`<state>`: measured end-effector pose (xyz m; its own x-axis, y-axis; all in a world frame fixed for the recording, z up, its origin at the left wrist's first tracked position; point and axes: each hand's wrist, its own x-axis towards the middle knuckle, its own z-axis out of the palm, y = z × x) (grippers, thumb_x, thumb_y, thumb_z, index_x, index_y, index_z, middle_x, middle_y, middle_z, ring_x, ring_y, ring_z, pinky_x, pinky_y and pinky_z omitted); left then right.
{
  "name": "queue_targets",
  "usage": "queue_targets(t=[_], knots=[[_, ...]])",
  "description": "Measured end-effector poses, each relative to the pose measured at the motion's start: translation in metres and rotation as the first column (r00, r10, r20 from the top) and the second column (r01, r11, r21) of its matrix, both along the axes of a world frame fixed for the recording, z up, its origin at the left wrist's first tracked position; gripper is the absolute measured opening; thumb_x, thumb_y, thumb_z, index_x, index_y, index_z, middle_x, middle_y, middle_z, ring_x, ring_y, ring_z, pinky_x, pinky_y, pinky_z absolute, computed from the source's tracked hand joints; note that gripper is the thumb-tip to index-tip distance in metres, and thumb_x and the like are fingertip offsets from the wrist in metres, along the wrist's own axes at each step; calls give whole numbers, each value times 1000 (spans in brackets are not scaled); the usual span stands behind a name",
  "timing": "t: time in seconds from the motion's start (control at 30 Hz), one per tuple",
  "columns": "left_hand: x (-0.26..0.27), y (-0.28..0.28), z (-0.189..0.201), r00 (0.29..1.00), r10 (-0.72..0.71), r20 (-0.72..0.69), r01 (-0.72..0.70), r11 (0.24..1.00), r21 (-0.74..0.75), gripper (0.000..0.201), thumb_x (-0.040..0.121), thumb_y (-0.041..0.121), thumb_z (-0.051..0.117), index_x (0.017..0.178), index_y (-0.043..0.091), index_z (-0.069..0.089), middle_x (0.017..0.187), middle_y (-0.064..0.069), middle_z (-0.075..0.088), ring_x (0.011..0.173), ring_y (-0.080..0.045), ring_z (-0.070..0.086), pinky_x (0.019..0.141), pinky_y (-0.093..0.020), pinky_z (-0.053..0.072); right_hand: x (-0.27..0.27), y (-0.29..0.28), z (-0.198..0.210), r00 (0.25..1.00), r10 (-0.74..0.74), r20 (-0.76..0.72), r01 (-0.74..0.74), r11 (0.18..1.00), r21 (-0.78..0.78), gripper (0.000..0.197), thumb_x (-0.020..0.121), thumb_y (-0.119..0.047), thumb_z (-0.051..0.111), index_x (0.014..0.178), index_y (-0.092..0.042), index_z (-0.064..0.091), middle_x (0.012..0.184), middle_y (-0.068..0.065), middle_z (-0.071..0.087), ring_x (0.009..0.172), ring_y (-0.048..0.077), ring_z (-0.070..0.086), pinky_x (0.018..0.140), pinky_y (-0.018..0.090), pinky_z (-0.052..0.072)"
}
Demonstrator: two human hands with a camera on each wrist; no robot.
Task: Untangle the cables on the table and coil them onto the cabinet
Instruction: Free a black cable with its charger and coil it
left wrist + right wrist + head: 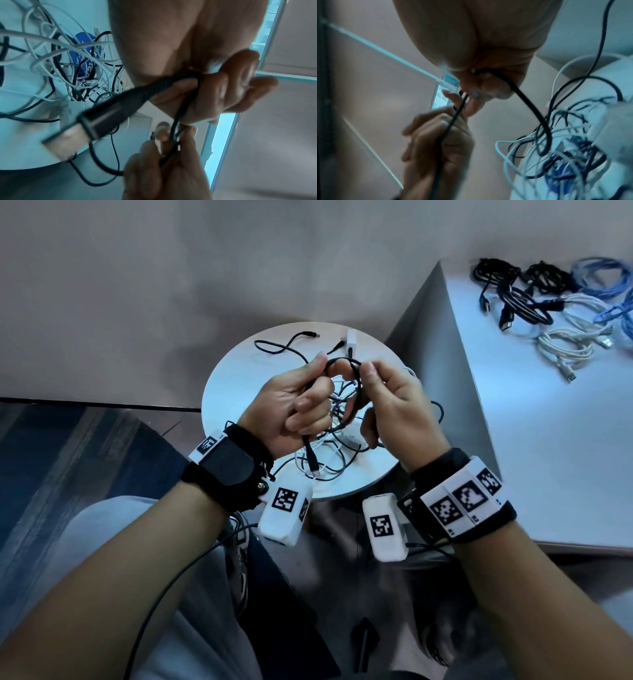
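Cables lie in a knot (329, 446) of black and white on the small round desk (233, 378), and one black cable (346, 364) is lifted above it. The left hand (294, 409) curls round that cable, its plug (313, 465) dangling below the fist; the right hand's (394, 405) fingers pinch the loop being formed. I'd say the risk is the trailing length snagging in the knot and dragging other leads off the desk edge. No containers here; finished coils (555, 299), black, white and blue, sit on the cabinet (548, 440) at the right.
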<state>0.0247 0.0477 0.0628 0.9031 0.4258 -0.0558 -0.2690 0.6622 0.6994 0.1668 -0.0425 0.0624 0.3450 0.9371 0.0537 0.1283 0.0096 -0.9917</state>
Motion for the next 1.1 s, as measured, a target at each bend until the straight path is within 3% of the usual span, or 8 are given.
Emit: queue_targets(t=[0.17,0.33,0.43,0.57,0.7,0.8,0.97,1.1], knots=[[-3,8,6,986,161,41,-159,986,-51,46,110,29,23,132,-2,50,65,10,65,32,-3,43,38,-13,35,-3,-5,-20,764,123,633,5,980,-197,31,108,-38,30,124,-18,48,86,8,65,78,34,61,68,40,41],[-9,24,7,905,396,156,-382,918,-109,45,112,27,21,137,-3,42,98,-1,78,85,-13,75,74,-26,59,-21,-11,-23,610,427,668,-133,886,-445,45,108,-42,29,144,-18,42,116,15,67,111,35,58,92,42,43],[-9,26,6,861,507,-34,-481,835,269,38,112,27,26,134,2,46,99,-9,77,90,-26,75,83,-35,59,-31,-16,-11,559,491,669,-235,867,-440,26,103,-36,45,103,-14,60,73,0,59,83,29,57,74,36,36],[-8,14,0,811,530,-246,-101,542,834,35,110,21,38,138,5,51,79,-6,73,58,-21,69,55,-31,55,-24,-16,15,659,363,659,-244,932,-269,16,85,-30,47,86,-26,63,60,-9,53,60,10,50,63,35,41],[-10,7,6,912,285,-293,14,694,719,36,108,21,40,82,18,64,45,-4,45,36,-17,31,41,-35,22,-4,-12,20,846,-9,533,-58,992,110,7,93,-23,62,94,-18,67,68,-11,59,60,8,54,63,30,46],[-9,5,9,968,78,-239,59,854,517,40,103,25,39,82,14,71,43,1,27,40,-17,15,47,-39,11,7,-6,18,892,-154,424,58,971,230,10,94,-23,65,92,-14,67,75,-8,60,66,7,55,64,31,43],[-9,2,9,991,-71,-113,97,966,238,41,106,29,29,83,15,60,46,7,19,36,-10,14,39,-25,17,6,-1,9,938,-139,319,60,968,245,18,101,-24,58,101,-10,70,83,0,71,74,7,65,70,37,52],[-5,-1,6,999,-41,8,41,997,60,42,109,29,23,92,12,58,44,7,19,32,-9,39,43,-22,41,-2,2,5,997,31,70,-40,991,131,29,108,-20,41,107,-4,66,64,8,61,39,3,40,43,13,31]])
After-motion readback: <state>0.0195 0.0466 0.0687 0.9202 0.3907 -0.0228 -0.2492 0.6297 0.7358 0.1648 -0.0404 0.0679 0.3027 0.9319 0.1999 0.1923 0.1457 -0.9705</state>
